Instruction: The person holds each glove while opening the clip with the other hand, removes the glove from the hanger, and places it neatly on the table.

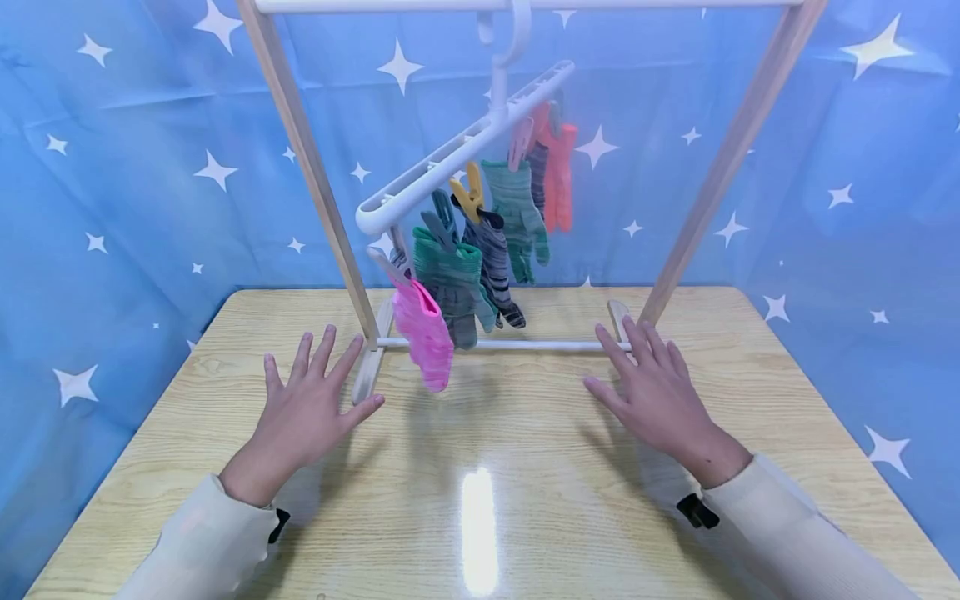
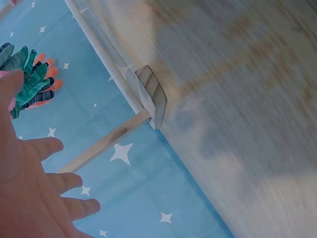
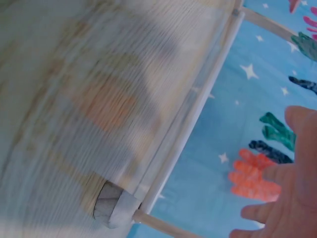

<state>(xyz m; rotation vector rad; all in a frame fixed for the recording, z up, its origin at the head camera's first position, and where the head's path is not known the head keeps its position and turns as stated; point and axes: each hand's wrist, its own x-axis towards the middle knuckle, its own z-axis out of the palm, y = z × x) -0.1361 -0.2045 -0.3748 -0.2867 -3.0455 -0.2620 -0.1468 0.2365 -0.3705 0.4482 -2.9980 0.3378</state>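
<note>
My left hand hovers over the table's left half with its fingers spread and straight, holding nothing. On the other side, my right hand is spread the same way, near the rack's right foot. Between and beyond them hangs a white clip hanger, slanting away to the right. Clothespins on it hold several knit gloves: a pink glove nearest, a green-and-grey glove, a dark striped glove under a yellow clothespin, a pale green glove and an orange glove farthest back. Neither hand touches them.
A wooden rack with a left post, a right post and a white lower rod stands on the wood-grain table. The hanger's hook goes over its white top rod. Blue star-patterned cloth surrounds the table.
</note>
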